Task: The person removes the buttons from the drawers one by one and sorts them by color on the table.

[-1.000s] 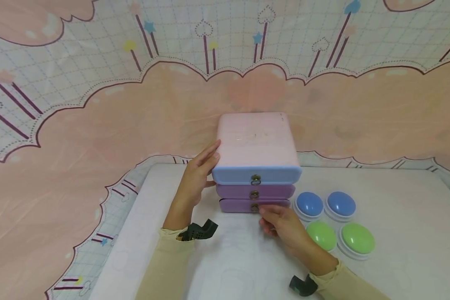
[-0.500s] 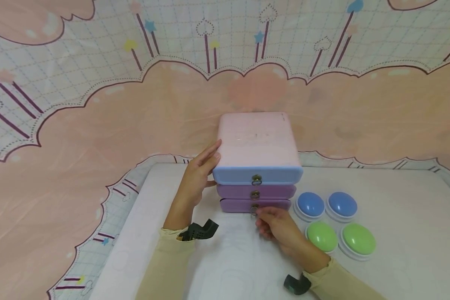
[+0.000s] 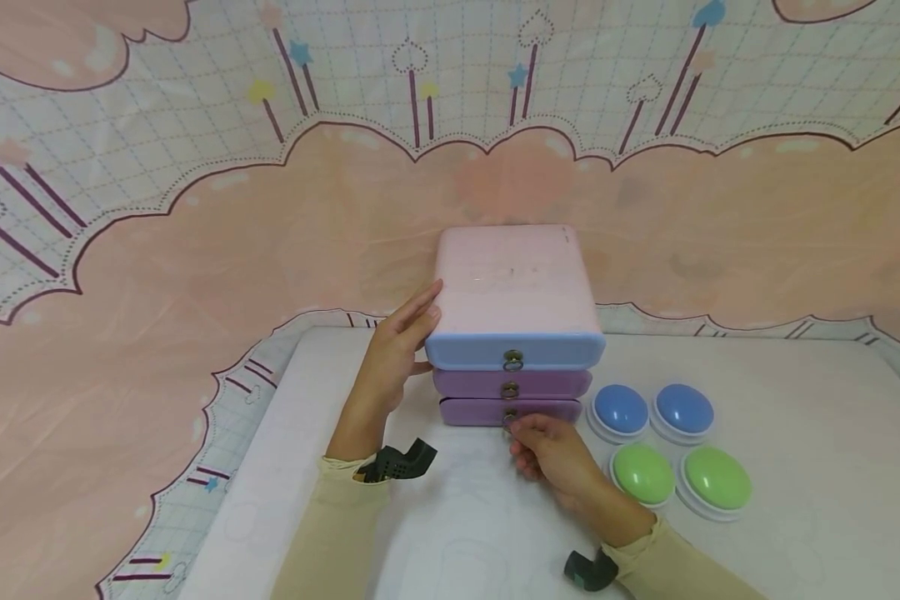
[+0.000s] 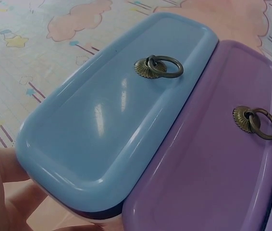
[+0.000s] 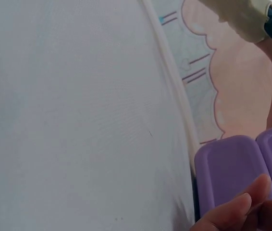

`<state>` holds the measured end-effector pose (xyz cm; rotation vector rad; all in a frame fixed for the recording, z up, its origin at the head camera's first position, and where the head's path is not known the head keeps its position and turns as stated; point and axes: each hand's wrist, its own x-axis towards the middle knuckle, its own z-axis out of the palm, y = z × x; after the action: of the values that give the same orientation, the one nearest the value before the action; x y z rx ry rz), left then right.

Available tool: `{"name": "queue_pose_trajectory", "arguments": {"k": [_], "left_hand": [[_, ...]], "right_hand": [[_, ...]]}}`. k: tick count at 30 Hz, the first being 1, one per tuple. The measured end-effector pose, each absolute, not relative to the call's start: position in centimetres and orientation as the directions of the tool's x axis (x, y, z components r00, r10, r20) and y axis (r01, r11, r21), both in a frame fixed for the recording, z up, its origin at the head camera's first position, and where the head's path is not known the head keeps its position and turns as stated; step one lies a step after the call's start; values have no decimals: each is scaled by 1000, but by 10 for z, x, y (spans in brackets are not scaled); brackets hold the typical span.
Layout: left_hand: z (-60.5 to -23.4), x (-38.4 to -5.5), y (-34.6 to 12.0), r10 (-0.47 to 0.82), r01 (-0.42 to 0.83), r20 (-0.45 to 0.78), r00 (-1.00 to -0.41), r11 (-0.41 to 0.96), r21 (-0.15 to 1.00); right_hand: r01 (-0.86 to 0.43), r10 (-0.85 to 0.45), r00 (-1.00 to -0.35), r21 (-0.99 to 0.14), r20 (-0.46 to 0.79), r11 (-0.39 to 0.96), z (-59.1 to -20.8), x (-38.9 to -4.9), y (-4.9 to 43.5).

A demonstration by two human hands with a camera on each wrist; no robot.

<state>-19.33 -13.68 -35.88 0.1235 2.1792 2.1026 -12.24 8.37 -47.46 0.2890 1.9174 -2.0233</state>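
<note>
A small drawer cabinet with a pink top stands on the white table. Its upper drawer front is blue; the middle drawer and the bottom drawer are purple, each with a brass ring pull. My left hand rests against the cabinet's left side, fingers extended along it. At the bottom drawer, my right hand pinches the ring pull between thumb and forefinger. In the right wrist view the thumb and fingertips come together in front of a purple drawer front; that ring is hidden there.
Two blue dome buttons and two green dome buttons, all on white bases, stand right of the cabinet, close to my right hand. A patterned peach-and-white cloth hangs behind the white table.
Since one second ago, my right hand has shifted slightly left and taken the bottom drawer's ring between its fingertips. The left hand and the drawers look the same.
</note>
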Motion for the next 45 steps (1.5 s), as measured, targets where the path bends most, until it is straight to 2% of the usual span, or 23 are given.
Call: {"name": "queue_pose_trajectory", "arguments": {"k": [7, 45], "left_hand": [[-359, -193, -137, 138, -22, -26, -990, 28, 999], [-359, -194, -137, 138, -18, -19, -990, 8, 1000]], "right_hand": [[374, -128, -919, -927, -373, 17, -474, -113, 85], [377, -237, -895, -925, -378, 52, -476, -69, 93]]}}
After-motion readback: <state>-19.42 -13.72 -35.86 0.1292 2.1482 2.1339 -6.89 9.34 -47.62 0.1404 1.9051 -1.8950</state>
